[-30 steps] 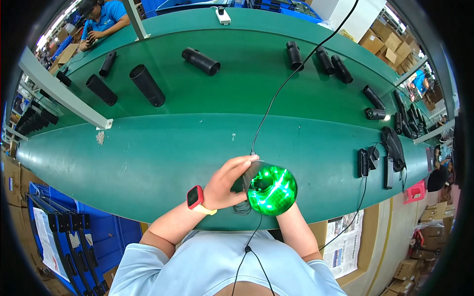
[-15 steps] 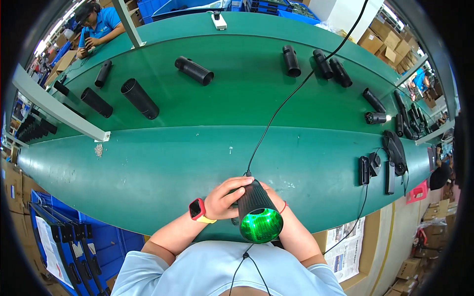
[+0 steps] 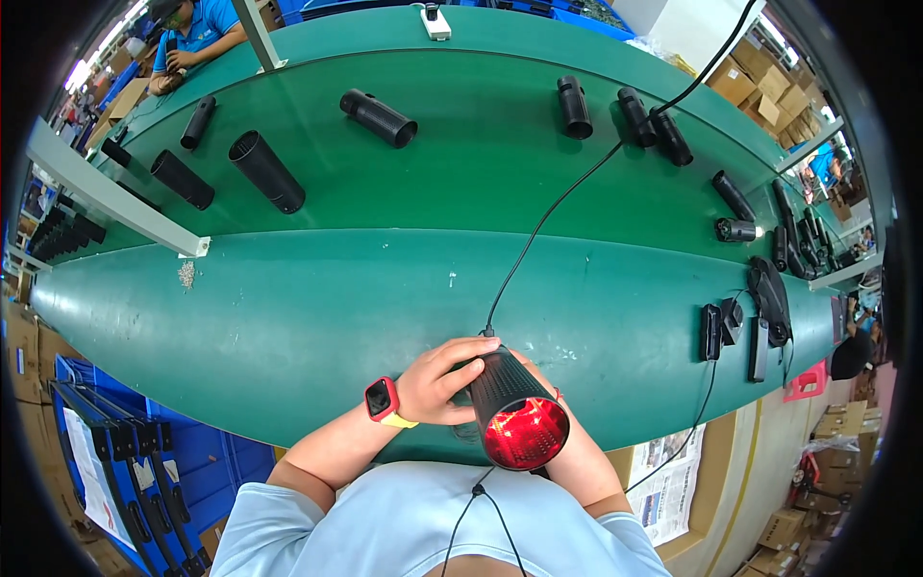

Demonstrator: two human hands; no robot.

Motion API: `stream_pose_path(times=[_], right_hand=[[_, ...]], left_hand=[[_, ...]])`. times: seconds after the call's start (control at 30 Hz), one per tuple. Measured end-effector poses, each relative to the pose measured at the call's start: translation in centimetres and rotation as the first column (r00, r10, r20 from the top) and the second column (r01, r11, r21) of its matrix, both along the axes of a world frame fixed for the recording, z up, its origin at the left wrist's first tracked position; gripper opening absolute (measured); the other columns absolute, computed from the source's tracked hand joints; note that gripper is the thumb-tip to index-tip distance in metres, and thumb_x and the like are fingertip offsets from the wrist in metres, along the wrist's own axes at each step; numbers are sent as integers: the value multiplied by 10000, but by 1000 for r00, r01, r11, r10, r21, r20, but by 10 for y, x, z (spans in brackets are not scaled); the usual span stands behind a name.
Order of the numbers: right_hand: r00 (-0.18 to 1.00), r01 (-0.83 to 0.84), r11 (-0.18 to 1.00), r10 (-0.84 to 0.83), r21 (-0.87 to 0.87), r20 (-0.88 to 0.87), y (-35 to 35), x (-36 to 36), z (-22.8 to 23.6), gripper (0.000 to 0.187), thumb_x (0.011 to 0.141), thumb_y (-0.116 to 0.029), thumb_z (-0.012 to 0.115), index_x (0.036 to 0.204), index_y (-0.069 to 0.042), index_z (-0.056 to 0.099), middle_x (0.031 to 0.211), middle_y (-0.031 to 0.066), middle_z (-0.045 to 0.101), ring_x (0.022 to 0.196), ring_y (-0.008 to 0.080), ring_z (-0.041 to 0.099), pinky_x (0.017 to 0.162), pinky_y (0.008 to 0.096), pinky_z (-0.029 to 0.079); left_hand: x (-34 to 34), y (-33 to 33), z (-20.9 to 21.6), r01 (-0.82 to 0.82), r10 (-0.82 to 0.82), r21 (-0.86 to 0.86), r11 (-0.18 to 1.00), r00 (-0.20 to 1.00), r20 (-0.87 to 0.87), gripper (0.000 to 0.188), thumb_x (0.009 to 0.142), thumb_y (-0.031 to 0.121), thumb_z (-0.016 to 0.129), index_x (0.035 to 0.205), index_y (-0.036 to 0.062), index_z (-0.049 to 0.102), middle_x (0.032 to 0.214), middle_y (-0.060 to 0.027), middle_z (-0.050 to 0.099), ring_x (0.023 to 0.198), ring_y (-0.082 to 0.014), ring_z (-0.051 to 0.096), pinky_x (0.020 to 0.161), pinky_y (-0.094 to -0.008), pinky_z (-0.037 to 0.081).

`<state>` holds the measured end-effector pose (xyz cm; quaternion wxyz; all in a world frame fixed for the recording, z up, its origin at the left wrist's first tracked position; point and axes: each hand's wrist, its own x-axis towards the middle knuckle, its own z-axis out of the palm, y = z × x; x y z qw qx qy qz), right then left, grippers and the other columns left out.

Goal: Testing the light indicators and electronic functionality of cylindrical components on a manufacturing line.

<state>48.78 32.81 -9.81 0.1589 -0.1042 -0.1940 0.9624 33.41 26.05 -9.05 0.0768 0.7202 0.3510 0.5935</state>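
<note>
Close to my chest, over the near edge of the bench, I hold a perforated black cylinder (image 3: 502, 387). Its open end tilts toward me, and red light glows inside. A black cable (image 3: 524, 248) plugs into its far end. My left hand (image 3: 437, 381) is closed on the cylinder's left side, thumb and fingers near the cable end. On the other side, my right hand (image 3: 528, 367) grips it from behind and below; the cylinder hides most of its fingers.
Several black cylinders, one of them a large tube (image 3: 267, 173), lie along the raised green shelf. Black adapters (image 3: 711, 332) with cables sit at the right. A metal post (image 3: 115, 188) slants at the left. A co-worker (image 3: 202, 38) sits at the far left.
The light inside the cylinder has turned from green to red. The cylinder's open end has shifted slightly to the right, still held in both hands.
</note>
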Motion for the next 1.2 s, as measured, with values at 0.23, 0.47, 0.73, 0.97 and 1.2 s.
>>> stream_pose_path(times=[0.23, 0.47, 0.73, 0.97, 1.2], right_hand=[[1000, -18, 998, 18, -56, -9, 2, 3, -4, 162, 861, -105, 535, 983, -9, 580, 875, 74, 616, 706, 95, 572, 627, 202, 474], [999, 20, 999, -21, 30, 50, 1, 4, -1, 162, 863, -103, 529, 985, -9, 579, 868, 70, 614, 709, 92, 567, 634, 200, 468], [993, 26, 996, -34, 80, 111, 3, 8, 1, 162, 864, -99, 517, 982, -8, 579, 856, 64, 612, 707, 89, 561, 626, 199, 460], [995, 19, 996, -27, 87, 95, 5, 11, -4, 160, 865, -103, 516, 977, -9, 580, 852, 63, 612, 704, 88, 560, 620, 196, 457], [991, 26, 988, -45, 151, 128, 6, 13, -5, 162, 861, -107, 521, 977, -8, 579, 854, 64, 614, 705, 88, 563, 615, 192, 456]], left_hand=[[4, 1, -4, -14, 15, 30, 999, 999, -31, 777, 621, 20, 686, 1304, 145, 338, 1211, -157, 472, 996, -303, 553, 779, -347, 505], [3, -3, -19, 7, -11, -151, 988, 1000, -25, 775, 618, 23, 693, 1299, 140, 342, 1212, -156, 473, 1002, -301, 552, 781, -344, 504], [7, -2, -17, 11, -14, -148, 989, 1000, -18, 767, 614, 22, 697, 1288, 137, 351, 1215, -156, 473, 1011, -301, 549, 784, -341, 504], [12, 6, -9, -13, 14, 31, 999, 1000, -6, 768, 605, 19, 697, 1282, 136, 355, 1215, -155, 472, 1011, -301, 549, 788, -342, 505], [15, 7, -10, -12, 12, 32, 999, 1000, -5, 770, 598, 19, 698, 1279, 136, 357, 1220, -155, 470, 1013, -301, 548, 790, -339, 506]])
